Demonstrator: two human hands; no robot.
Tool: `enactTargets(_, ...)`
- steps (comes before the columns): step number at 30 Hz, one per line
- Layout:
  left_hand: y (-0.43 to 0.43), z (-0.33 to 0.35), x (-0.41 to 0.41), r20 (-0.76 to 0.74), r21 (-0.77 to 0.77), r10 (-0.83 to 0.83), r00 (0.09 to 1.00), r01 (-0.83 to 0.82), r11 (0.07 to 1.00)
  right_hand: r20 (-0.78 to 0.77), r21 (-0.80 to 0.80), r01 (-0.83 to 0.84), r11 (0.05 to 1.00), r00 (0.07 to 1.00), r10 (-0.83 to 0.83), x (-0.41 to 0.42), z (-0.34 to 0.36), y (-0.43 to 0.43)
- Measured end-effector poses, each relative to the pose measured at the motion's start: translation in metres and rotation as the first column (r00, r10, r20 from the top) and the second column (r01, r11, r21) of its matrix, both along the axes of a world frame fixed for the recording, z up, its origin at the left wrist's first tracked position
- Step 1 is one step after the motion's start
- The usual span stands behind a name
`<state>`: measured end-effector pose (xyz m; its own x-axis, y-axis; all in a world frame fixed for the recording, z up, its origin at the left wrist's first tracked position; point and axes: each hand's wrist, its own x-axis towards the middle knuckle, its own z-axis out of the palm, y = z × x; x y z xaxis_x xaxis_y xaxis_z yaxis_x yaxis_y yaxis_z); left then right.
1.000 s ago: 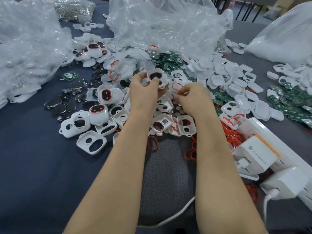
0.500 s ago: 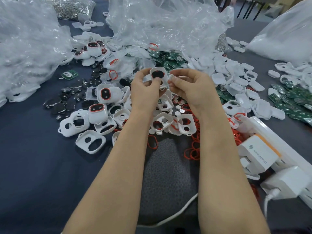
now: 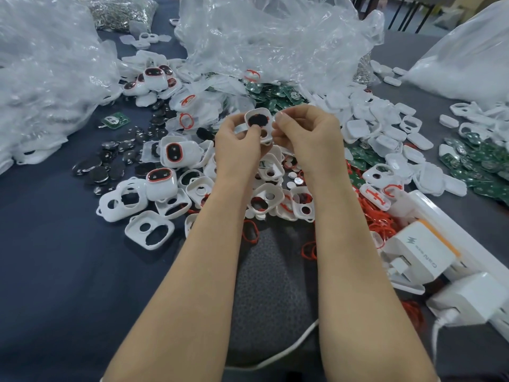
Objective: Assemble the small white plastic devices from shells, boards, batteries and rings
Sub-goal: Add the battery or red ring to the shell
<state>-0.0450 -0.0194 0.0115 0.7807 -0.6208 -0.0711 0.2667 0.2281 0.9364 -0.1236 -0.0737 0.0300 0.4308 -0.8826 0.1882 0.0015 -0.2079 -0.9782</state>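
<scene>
My left hand [image 3: 239,143] grips a white shell [image 3: 259,119] with a dark oval opening, raised above the pile, thumb on its lower edge. My right hand [image 3: 308,133] is beside it, fingertips pinched together at the shell's right edge; what they pinch is too small to see. Loose white shells [image 3: 150,232] lie below and to the left, finished devices with red rings [image 3: 161,180] among them. Dark round batteries [image 3: 99,172] are scattered at the left. Green boards [image 3: 278,93] lie behind my hands, red rings [image 3: 377,224] to the right.
Crumpled clear plastic bags [image 3: 275,37] fill the back and left of the dark table [image 3: 55,271]. White back covers [image 3: 385,125] and more green boards [image 3: 484,166] spread to the right. A power strip with white chargers [image 3: 424,252] sits at the near right.
My right hand rose from the pile of parts and came up to the shell's right edge. The left hand kept holding the shell in about the same place.
</scene>
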Motion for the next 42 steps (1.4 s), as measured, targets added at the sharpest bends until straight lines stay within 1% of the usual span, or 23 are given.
enactTargets(6, -0.001, 0.001, -0.002, -0.092, -0.048, 0.01, 0.996, -0.014, 0.999, -0.028, -0.048, 0.023, 0.999, 0.999, -0.025, 0.004, -0.004, -0.002)
enactTargets(9, -0.002, 0.002, -0.001, -0.133, -0.056, 0.003, 0.991, -0.01, 0.998, -0.019, -0.038, 0.013, 0.999, 1.0, -0.014, 0.003, -0.004, -0.002)
enactTargets(13, -0.002, 0.001, 0.0, -0.146, -0.056, -0.005, 0.989, -0.003, 0.998, 0.007, -0.019, 0.026, 0.999, 1.0, -0.026, 0.003, -0.004, -0.001)
enactTargets(17, -0.004, -0.001, 0.0, -0.119, -0.047, 0.005, 0.993, -0.01, 0.999, -0.11, -0.141, 0.085, 0.986, 0.989, -0.101, 0.004, -0.004, -0.002)
enactTargets(21, -0.006, -0.005, 0.001, -0.053, -0.025, 0.008, 0.999, -0.009, 1.0, -0.132, -0.143, 0.09, 0.986, 0.985, -0.109, 0.006, -0.004, 0.0)
enactTargets(26, -0.006, -0.006, -0.001, 0.032, 0.002, 0.008, 0.999, -0.008, 1.0, -0.223, -0.278, 0.097, 0.956, 0.961, -0.163, 0.011, -0.008, 0.002)
enactTargets(29, -0.005, -0.006, -0.002, 0.089, 0.023, 0.0, 0.996, -0.002, 1.0, -0.256, -0.298, 0.105, 0.949, 0.949, -0.185, 0.015, -0.009, 0.002)
enactTargets(33, -0.003, -0.006, -0.003, 0.104, 0.001, 0.005, 0.995, -0.005, 1.0, -0.259, -0.306, 0.121, 0.944, 0.944, -0.204, 0.019, -0.012, 0.004)
enactTargets(36, -0.004, -0.006, -0.003, 0.082, 0.01, 0.019, 0.996, -0.02, 1.0, -0.239, -0.301, 0.141, 0.943, 0.946, -0.218, 0.022, -0.015, 0.006)
enactTargets(42, -0.004, -0.007, -0.002, 0.078, 0.038, 0.038, 0.996, -0.041, 0.998, -0.17, -0.262, 0.181, 0.948, 0.958, -0.23, 0.027, -0.019, 0.008)
